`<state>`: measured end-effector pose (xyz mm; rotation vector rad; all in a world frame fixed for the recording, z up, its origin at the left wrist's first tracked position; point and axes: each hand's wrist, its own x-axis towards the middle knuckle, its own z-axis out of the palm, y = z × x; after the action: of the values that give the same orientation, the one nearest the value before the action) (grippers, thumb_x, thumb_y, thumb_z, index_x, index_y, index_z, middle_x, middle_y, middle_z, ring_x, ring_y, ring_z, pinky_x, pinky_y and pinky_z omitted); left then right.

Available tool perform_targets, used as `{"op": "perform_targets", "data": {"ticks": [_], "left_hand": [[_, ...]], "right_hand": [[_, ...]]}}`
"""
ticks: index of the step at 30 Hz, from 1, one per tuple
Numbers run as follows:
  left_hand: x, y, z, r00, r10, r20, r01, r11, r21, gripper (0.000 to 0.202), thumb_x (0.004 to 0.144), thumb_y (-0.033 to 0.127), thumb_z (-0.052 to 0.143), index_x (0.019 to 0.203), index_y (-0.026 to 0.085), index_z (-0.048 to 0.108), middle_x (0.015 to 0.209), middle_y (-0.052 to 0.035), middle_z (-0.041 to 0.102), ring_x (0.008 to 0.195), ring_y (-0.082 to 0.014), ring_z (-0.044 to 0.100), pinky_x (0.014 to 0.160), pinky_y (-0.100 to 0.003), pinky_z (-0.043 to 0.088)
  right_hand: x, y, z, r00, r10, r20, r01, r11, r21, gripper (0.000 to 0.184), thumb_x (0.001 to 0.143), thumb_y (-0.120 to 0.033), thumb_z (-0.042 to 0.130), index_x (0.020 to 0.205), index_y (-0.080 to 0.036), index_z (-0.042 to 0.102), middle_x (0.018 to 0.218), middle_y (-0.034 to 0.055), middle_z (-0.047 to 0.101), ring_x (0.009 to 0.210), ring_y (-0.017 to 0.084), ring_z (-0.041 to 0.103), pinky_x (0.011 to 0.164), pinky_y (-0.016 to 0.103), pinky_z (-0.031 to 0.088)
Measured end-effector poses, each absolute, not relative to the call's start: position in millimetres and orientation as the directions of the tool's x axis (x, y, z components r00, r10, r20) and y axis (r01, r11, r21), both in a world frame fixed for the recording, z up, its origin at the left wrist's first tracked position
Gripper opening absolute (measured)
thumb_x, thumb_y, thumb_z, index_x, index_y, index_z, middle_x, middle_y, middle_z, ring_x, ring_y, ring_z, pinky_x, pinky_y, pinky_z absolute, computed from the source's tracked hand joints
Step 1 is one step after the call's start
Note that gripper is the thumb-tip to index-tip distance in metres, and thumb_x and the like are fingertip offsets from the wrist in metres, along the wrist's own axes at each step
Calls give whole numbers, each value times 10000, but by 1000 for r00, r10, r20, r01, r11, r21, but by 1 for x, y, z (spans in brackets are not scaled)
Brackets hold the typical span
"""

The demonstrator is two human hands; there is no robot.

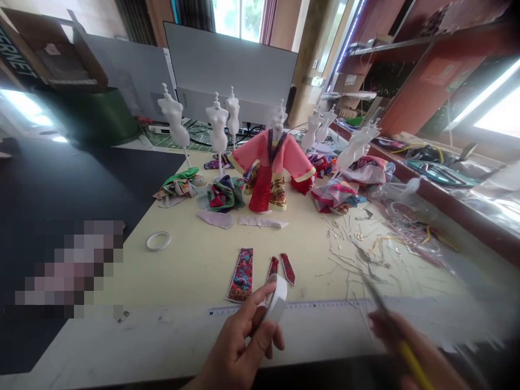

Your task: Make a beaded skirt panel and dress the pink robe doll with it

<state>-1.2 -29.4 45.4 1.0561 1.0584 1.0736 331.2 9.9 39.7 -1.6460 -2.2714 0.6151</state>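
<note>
My left hand (pixel 238 344), low in the middle of the head view, is closed around a roll of white tape (pixel 278 298). At lower right, my right hand (pixel 422 349) is smeared by motion and grips a long thin tool (pixel 412 364) with a yellow handle and a dark tip; its exact kind is blurred. Just beyond the tape lie a wide patterned fabric strip (pixel 242 273) with a beaded edge and two narrower red strips (pixel 288 269). A ruler (pixel 304 305) runs across the table behind my left hand. Further back, a small pink and red robe (pixel 260 153) hangs on a stand.
Several white mini mannequins (pixel 216 127) stand at the back among bundles of coloured fabric (pixel 225 193). A white ring (pixel 158 241) lies at left. Chains and thin sticks (pixel 345 260) are scattered at right, near plastic bags (pixel 414 227). A monitor (pixel 231 70) stands behind.
</note>
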Motion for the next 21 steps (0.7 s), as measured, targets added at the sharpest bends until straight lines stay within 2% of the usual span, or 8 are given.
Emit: {"op": "perform_targets", "data": {"ticks": [2,4,6,10,16,21], "left_hand": [[-2,-29,46,144,979,-143,-147,164,975,538,920,444,447,1381,180,363,758,-34,617,657,-126,502,659,-264,444],[-2,-28,48,141,979,-149,-159,171,972,527,915,442,461,1365,180,379,756,-33,615,663,-127,504,660,-260,447],[-2,-29,49,142,977,-157,-173,181,968,508,911,441,471,1341,179,400,755,-33,613,668,-128,505,656,-257,446],[-1,-30,53,131,975,-180,-185,203,962,488,904,452,480,1307,183,423,726,-19,591,645,-121,488,636,-247,427],[1,-31,60,62,972,-225,-151,232,961,510,883,481,501,1277,161,457,671,5,532,614,-113,451,610,-242,394],[0,-31,54,87,975,-203,-118,213,970,502,900,474,474,1290,161,439,675,7,517,609,-107,447,591,-232,389]], "right_hand": [[310,8,40,-377,925,-52,815,305,-493,733,556,-282,712,1266,-271,530,1159,106,644,1027,369,623,782,381,548],[288,6,49,-393,918,-57,826,325,-461,761,517,-268,711,1255,-270,528,1188,100,633,1038,377,614,798,400,542],[268,7,60,-406,912,-57,832,344,-435,719,499,-265,719,1199,-277,554,1169,90,639,986,366,631,755,401,549],[244,10,74,-440,883,-165,833,333,-442,561,485,-302,745,1020,-213,598,1088,118,640,845,309,651,654,361,546],[238,11,74,-422,858,-294,850,262,-457,563,488,-237,724,1023,-209,550,1077,100,617,858,264,620,731,359,508],[233,12,78,-428,836,-343,847,239,-476,499,490,-226,742,950,-211,547,1046,77,615,824,232,600,715,323,478]]}}
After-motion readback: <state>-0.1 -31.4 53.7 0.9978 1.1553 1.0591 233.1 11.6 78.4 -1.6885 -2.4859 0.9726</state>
